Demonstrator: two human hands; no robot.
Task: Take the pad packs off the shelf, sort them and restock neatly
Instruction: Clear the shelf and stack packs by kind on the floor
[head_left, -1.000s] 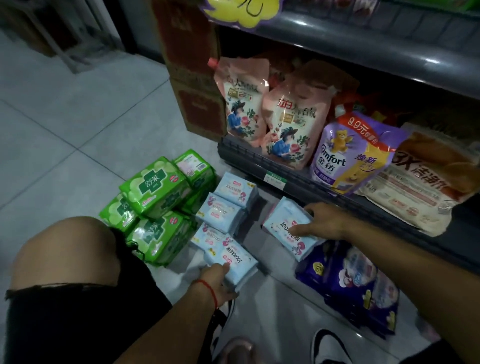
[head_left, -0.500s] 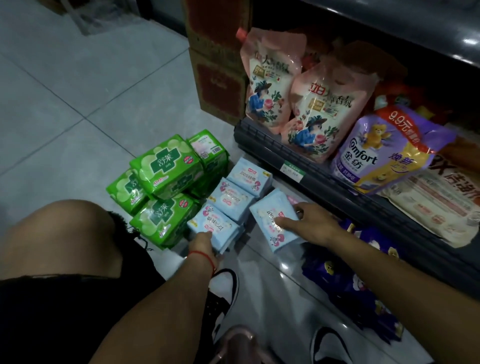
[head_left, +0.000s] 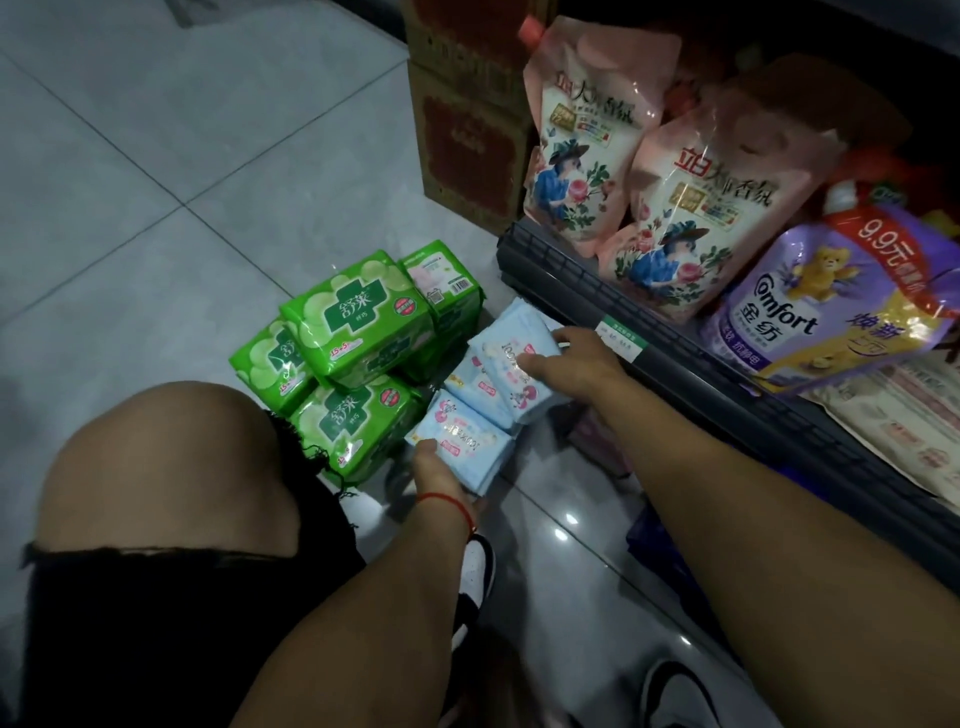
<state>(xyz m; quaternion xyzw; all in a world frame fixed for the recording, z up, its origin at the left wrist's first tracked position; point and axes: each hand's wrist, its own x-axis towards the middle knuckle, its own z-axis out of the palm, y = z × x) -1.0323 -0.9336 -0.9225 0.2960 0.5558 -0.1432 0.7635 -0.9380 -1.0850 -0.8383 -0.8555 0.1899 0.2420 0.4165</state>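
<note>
Blue pad packs (head_left: 470, 447) mid-sort: my right hand (head_left: 566, 364) grips one pack (head_left: 511, 358), left hand (head_left: 436, 467) pinches the nearest; next, I judge, squaring them beside the green packs (head_left: 358, 327).

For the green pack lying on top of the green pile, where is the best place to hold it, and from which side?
Grip the top green pack across its short width, thumb on one long edge and fingers on the other, coming from above. It lies flat with its broad face up; other green packs sit under it, so probably only the top and its edges are free.
</note>
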